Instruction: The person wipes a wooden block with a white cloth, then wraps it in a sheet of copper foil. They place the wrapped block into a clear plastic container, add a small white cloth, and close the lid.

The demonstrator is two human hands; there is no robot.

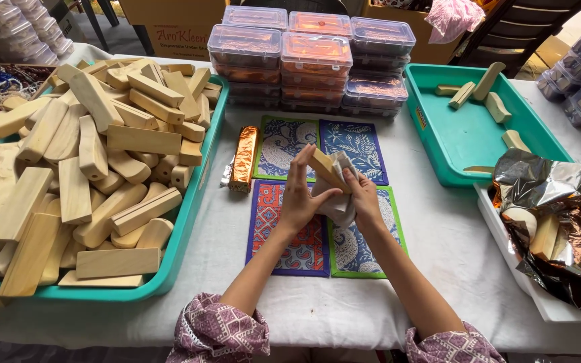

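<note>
Two bare forearms enter from bottom edge, no watch, bracelet or rings visible. Left hand [298,195] and right hand [363,196] both uncovered, no gloves. Sleeves end approx. at elbows: left sleeve [218,333] and right sleeve [452,346] are same fabric, purple/maroon w/ white paisley-type print, loose cut, soft folds at hems. Rest of garment out of view.
</note>
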